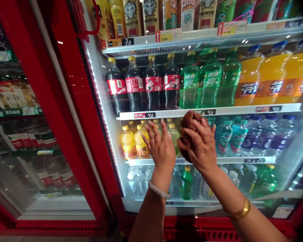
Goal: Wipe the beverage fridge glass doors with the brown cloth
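Observation:
My left hand (161, 148), with a pale bangle at the wrist, is raised with its fingers spread in front of yellow juice bottles (142, 143). Nothing is in it. To its right, my right hand (203, 144), gold bangle on the wrist, has its fingers bent over a bunched brown cloth (192, 118). Both hands are in front of a lit drinks fridge. Faint reflections suggest a glass pane there; I cannot tell whether either hand touches it.
Dark cola bottles (153, 84), green soda bottles (209, 80) and orange soda bottles (272, 74) line the shelf above. Water bottles (260, 134) stand at right. A red door frame (91, 134) separates this fridge from another at left. Cans (150, 16) fill the top shelf.

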A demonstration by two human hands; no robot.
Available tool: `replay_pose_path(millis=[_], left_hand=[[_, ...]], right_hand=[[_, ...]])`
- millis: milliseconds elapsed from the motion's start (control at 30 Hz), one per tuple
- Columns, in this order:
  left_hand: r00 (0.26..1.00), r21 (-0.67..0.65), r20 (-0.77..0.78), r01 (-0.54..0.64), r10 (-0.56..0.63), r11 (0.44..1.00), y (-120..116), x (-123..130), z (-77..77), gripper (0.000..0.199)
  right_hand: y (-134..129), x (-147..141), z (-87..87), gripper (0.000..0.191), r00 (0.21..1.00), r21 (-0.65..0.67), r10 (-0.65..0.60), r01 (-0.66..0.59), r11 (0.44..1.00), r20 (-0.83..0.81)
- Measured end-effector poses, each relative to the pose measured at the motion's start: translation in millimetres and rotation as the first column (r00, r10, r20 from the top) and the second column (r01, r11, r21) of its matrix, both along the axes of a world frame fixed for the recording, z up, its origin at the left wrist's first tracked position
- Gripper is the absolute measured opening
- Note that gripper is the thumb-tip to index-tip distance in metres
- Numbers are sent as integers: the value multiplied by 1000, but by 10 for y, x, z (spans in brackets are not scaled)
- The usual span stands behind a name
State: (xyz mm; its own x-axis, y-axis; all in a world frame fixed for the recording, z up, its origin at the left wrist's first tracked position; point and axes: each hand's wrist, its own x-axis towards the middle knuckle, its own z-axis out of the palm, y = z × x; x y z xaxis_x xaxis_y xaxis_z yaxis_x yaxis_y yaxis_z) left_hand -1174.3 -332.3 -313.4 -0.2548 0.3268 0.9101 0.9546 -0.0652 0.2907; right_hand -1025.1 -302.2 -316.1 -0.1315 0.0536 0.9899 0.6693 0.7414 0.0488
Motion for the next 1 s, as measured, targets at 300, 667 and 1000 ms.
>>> replay_pose_path(millis=[300, 667, 1000], left_hand=[[1000, -36, -18, -22, 21, 999, 55, 131, 14, 66], [988, -98, 154, -12, 27, 995, 32, 452, 48, 56], [983, -73, 181, 18, -5, 997, 48, 564, 38, 56]], right_hand=[[25, 88, -75, 36, 984, 74, 10, -24, 997, 179], [68, 245, 73, 45, 975, -94, -54, 35, 995, -214], [199, 1006, -104, 54, 935, -171, -64, 3, 985, -348]])
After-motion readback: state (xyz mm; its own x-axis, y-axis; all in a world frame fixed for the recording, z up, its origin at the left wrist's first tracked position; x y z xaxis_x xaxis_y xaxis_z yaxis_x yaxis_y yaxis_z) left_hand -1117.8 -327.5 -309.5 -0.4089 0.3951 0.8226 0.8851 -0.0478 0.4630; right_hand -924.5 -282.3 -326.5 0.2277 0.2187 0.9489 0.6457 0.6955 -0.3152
